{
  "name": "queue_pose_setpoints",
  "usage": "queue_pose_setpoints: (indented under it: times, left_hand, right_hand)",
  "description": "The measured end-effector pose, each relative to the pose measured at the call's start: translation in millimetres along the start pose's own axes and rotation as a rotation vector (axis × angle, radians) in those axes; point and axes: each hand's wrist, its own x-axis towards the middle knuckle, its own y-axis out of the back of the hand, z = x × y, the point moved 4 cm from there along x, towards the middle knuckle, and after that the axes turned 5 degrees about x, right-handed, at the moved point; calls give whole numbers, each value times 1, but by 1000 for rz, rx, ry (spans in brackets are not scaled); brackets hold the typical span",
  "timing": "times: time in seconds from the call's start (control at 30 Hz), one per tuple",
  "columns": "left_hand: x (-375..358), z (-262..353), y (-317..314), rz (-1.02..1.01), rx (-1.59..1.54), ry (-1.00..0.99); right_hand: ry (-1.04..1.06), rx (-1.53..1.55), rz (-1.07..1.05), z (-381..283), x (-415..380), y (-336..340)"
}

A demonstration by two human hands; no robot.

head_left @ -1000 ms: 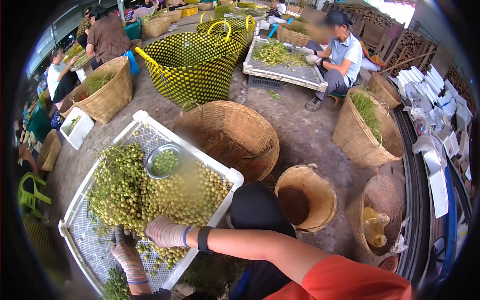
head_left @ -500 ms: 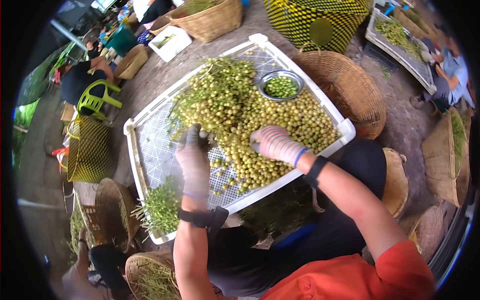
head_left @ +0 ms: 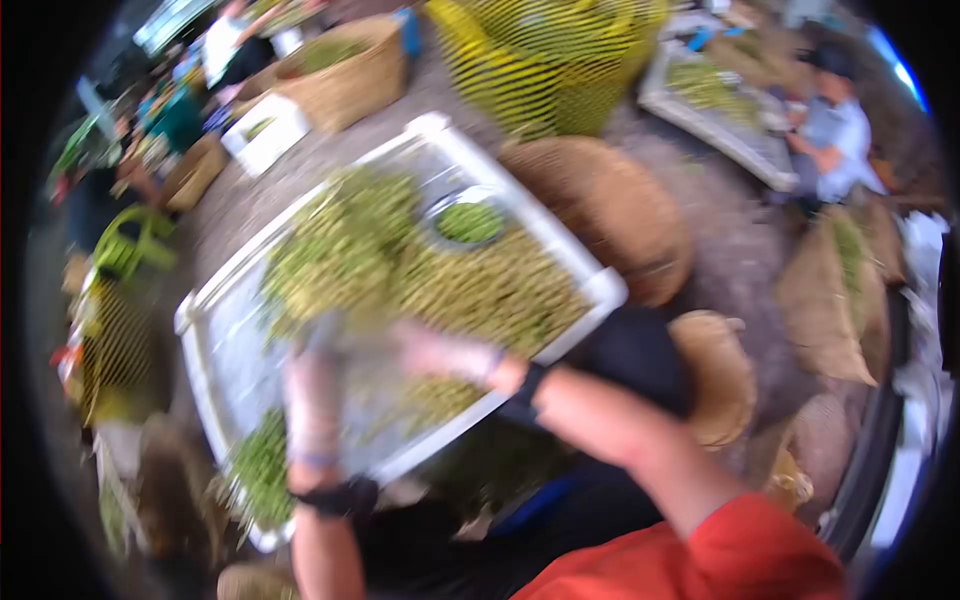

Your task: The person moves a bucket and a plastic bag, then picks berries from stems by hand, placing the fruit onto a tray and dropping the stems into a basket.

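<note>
Centrally, a heap of greenish fruit (head_left: 345,235) lies on the white mesh tray (head_left: 240,258), just beyond the hands; individual pieces too blurred to resolve. Long axis of heap: oblique, from the tray's far side down and leftward to the left hand (head_left: 314,395). That hand is the nearer one, its fingertips at or just short of the heap's near edge; contact cannot be told. Right hand (head_left: 440,355) sits beside the near side of the yellower loose fruit (head_left: 500,295).

Pose: left forearm nearly straight out from the body, fingers pointing away; right forearm crosses in from the right, fingers pointing left, towards the other hand. Both gloved, apart from each other. Grip: fingers smeared by motion; cannot tell whether either is closed on anything.

Outward: metal bowl (head_left: 432,232) of green fruit right of the heap; leafy green bundle (head_left: 260,468) at the tray's near-left corner; wicker basket (head_left: 640,225) beyond the right edge.
</note>
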Motion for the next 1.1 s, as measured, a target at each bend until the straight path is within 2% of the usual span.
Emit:
queue_pose_setpoints:
  times: [0.03,0.07,0.1,0.13,0.17,0.2,0.23,0.27,0.33,0.37,0.4,0.43,0.5,0.53,0.6,0.63,0.67,0.7,0.77,0.8,0.87,0.9,0.97,1.03,1.1]
  left_hand:
    - [-7,-10,-6,-37,-79,127]
    - [-7,-18,-11,83,-106,-15]
    - [-5,-11,-8,100,-242,-45]
    - [-5,-11,-11,39,-389,54]
    - [-5,-11,-14,-7,-533,163]
    - [-10,-23,-26,-112,-1133,615]
    - [-8,-21,-28,-124,-1360,761]
    - [-10,-24,-38,-18,-1293,761]
    - [-14,-34,-49,80,-1230,750]
    - [-11,-29,-42,-52,-1196,777]
    - [-9,-23,-37,-184,-1159,801]
    - [-3,-12,-29,-194,-1163,791]
    - [0,0,-20,-201,-1049,764]
    - [-8,-23,-37,-224,-1123,782]
    - [-6,-28,-38,-196,-1195,800]
    - [-6,-32,-38,-156,-1268,826]
    - [-9,-59,-53,-204,-1197,781]
    - [-6,-50,-49,-205,-1194,779]
    - [-3,-31,-36,-59,-1208,894]
    - [-8,-38,-41,-60,-1205,894]
    - [-10,-46,-44,-12,-891,465]
    - [-8,-52,-41,-10,-889,467]
    - [-13,-67,-46,-114,-1208,888]
    - [-17,-73,-47,-105,-1189,861]
    - [-16,-66,-39,-150,-865,527]
  right_hand:
    - [136,71,76,-6,-10,0]
    - [441,240,164,-11,-13,0]
    - [184,173,33,-13,-15,3]
    - [185,203,3,-16,-18,6]
    - [62,31,-45,-12,-13,1]
    - [266,-22,43,3,1,-9]
    - [472,-102,157,17,14,-19]
    - [657,-193,289,14,15,-17]
    - [173,165,211,28,14,-17]
    - [17,48,246,1,-7,5]
    - [94,3,271,3,-4,4]
    - [69,-95,255,0,-10,9]
    - [-51,-235,43,6,-2,8]
    - [-55,-233,51,7,0,12]
    - [-220,-335,-91,15,2,11]
    - [-220,-330,-86,15,-1,12]
    - [-201,-282,5,14,-4,15]
    - [-180,-234,93,12,-6,19]
    - [-193,-251,72,13,-6,22]
    - [-207,-268,51,14,-5,24]
    - [-193,-298,-19,13,-3,23]
    - [-190,-298,-20,15,-4,23]
    - [1,-253,-29,11,-8,21]
    - [6,-216,-30,8,-9,23]
    - [-137,-310,-43,12,-7,24]
